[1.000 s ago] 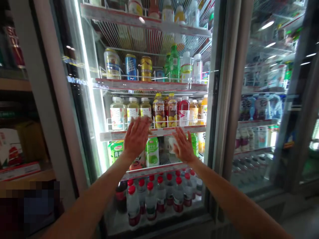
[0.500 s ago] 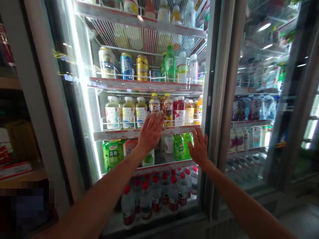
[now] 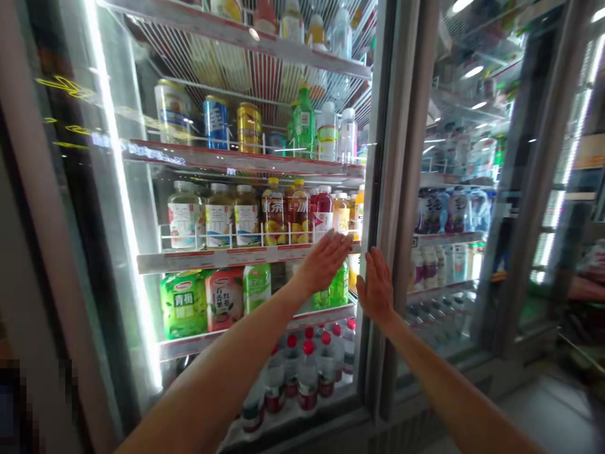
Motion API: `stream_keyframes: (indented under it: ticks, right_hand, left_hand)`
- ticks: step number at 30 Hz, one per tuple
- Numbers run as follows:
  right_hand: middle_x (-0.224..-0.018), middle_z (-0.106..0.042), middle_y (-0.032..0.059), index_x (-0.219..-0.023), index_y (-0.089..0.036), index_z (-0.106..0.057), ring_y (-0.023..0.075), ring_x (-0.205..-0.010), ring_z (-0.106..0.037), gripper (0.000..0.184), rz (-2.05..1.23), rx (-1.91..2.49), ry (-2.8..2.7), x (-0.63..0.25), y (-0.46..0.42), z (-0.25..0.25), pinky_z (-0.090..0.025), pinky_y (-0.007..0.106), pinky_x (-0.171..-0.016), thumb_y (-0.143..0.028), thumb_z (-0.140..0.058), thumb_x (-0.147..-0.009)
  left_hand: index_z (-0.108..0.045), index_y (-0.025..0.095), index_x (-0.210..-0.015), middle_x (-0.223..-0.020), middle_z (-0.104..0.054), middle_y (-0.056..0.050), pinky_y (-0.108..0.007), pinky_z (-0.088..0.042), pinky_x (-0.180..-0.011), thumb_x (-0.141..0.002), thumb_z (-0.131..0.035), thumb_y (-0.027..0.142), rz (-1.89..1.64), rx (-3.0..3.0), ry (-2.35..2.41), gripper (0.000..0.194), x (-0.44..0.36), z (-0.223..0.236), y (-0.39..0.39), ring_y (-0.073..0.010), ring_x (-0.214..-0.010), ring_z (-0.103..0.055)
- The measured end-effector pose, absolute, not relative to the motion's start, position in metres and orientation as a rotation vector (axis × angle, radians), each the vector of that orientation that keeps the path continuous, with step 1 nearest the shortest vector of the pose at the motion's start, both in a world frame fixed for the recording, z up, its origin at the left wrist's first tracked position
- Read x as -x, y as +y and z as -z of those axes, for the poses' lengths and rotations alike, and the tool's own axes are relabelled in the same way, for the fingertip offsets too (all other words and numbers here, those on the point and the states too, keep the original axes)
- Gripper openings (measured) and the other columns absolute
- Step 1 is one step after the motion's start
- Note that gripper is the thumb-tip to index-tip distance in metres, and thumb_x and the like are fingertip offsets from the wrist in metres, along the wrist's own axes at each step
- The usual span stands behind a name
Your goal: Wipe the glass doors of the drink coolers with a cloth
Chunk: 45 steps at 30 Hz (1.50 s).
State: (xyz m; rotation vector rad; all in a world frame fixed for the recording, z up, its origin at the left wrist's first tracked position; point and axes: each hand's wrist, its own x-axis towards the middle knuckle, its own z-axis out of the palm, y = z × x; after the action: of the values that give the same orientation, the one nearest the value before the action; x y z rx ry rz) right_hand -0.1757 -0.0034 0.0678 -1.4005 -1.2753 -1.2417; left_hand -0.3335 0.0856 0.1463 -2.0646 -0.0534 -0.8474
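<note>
My left hand is stretched out flat, fingers together and pointing right, with nothing in it. It is in front of the drink cooler's shelves, over the shelf edge below the red drink bottle. My right hand is raised with its fingers up and the thumb apart, also holding nothing. It overlaps the cooler's metal door frame; whether it touches the frame I cannot tell. Behind my left hand, green drink bottles are partly hidden. Tea bottles with yellow caps stand to its left.
Cans and a green bottle stand on a higher shelf. Large green and red drink packs sit lower left. Red-capped water bottles fill the bottom. Another glass-fronted cooler section is at the right.
My left hand has moved right across the shelves, closer to my right hand. My right hand now overlaps the door frame. The view has shifted right, so the shelves appear farther left.
</note>
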Motion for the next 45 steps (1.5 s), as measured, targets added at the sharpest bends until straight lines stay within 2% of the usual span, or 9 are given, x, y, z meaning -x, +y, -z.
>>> stream_keyframes:
  ticks: [5,10,17,20,24,30,36,42,45]
  right_hand:
    - [-0.146,-0.032,0.0138,-0.146,-0.02,-0.013,0.0244,-0.137,-0.027,0.062,1.297,1.408,-1.289,0.172,-0.015,-0.066,-0.03,0.049,-0.107,-0.025,-0.038,-0.09]
    - [-0.147,-0.031,0.0142,-0.147,-0.019,-0.012,0.0244,-0.138,-0.025,0.061,1.306,1.409,-1.274,0.168,-0.024,-0.073,-0.027,0.051,-0.108,-0.025,-0.036,-0.09]
    - [-0.145,-0.034,0.0136,-0.146,-0.02,-0.013,0.0232,-0.138,-0.025,0.061,1.298,1.441,-1.295,0.177,-0.029,-0.067,-0.028,0.049,-0.108,-0.023,-0.036,-0.09]
    - [-0.145,-0.034,0.0132,-0.146,-0.021,-0.016,0.0229,-0.138,-0.025,0.059,1.278,1.455,-1.288,0.18,-0.028,-0.067,-0.027,0.049,-0.108,-0.023,-0.036,-0.09]
    - [-0.145,-0.034,0.0135,-0.145,-0.02,-0.018,0.0224,-0.138,-0.024,0.058,1.253,1.456,-1.293,0.189,-0.023,-0.069,-0.026,0.049,-0.109,-0.024,-0.035,-0.09]
    - [-0.144,-0.036,0.0135,-0.144,-0.02,-0.021,0.0222,-0.138,-0.024,0.055,1.201,1.452,-1.386,0.209,-0.017,-0.06,-0.026,0.048,-0.108,-0.024,-0.034,-0.09]
    - [-0.145,-0.034,0.0129,-0.144,-0.021,-0.02,0.0223,-0.139,-0.023,0.057,1.166,1.435,-1.379,0.224,-0.008,-0.064,-0.025,0.049,-0.109,-0.025,-0.035,-0.089]
    - [-0.145,-0.034,0.0118,-0.144,-0.019,-0.022,0.0213,-0.138,-0.023,0.056,1.181,1.367,-1.435,0.243,0.004,-0.069,-0.025,0.047,-0.11,-0.023,-0.036,-0.089]
    - [-0.146,-0.032,0.0116,-0.143,-0.019,-0.023,0.0215,-0.139,-0.023,0.057,1.18,1.344,-1.424,0.245,0.007,-0.073,-0.025,0.048,-0.11,-0.023,-0.037,-0.089]
  left_hand:
    - [-0.044,0.009,-0.131,-0.139,-0.045,-0.008,-0.04,-0.021,-0.116,-0.088,-0.036,0.02,0.654,2.081,0.222,0.044,0.315,-0.11,0.08,-0.0215,-0.13,-0.039]
    - [-0.037,0.01,-0.135,-0.147,-0.032,-0.009,-0.048,-0.023,-0.113,-0.089,-0.034,0.018,0.85,2.068,-0.029,0.047,0.308,-0.134,0.08,-0.0253,-0.135,-0.031]
    - [-0.05,0.016,-0.126,-0.137,-0.048,0.0,-0.034,-0.028,-0.113,-0.088,-0.038,0.024,0.435,2.12,0.367,0.041,0.365,-0.035,0.081,-0.0148,-0.129,-0.041]
    - [-0.044,0.016,-0.132,-0.142,-0.042,-0.001,-0.036,-0.025,-0.114,-0.089,-0.037,0.024,0.51,2.112,0.279,0.044,0.38,-0.057,0.089,-0.0165,-0.132,-0.036]
    - [-0.031,0.014,-0.139,-0.15,-0.025,-0.008,-0.048,-0.021,-0.114,-0.088,-0.039,0.02,0.766,2.047,-0.043,0.052,0.383,-0.103,0.097,-0.024,-0.138,-0.024]
    - [-0.042,0.015,-0.133,-0.146,-0.033,-0.006,-0.038,-0.027,-0.114,-0.089,-0.04,0.025,0.638,1.995,0.216,0.045,0.414,-0.069,0.102,-0.0186,-0.133,-0.034]
    - [-0.032,0.017,-0.139,-0.147,-0.031,-0.007,-0.049,-0.022,-0.115,-0.089,-0.037,0.017,0.979,2.0,-0.17,0.051,0.429,-0.131,0.11,-0.0233,-0.14,-0.014]
    - [-0.037,0.017,-0.136,-0.145,-0.036,-0.004,-0.042,-0.022,-0.116,-0.089,-0.037,0.016,0.835,2.011,-0.043,0.048,0.45,-0.136,0.11,-0.0193,-0.139,-0.019]
    - [-0.034,0.019,-0.138,-0.145,-0.036,-0.004,-0.044,-0.022,-0.116,-0.09,-0.037,0.018,1.038,1.954,-0.23,0.049,0.461,-0.16,0.118,-0.0199,-0.14,-0.016]
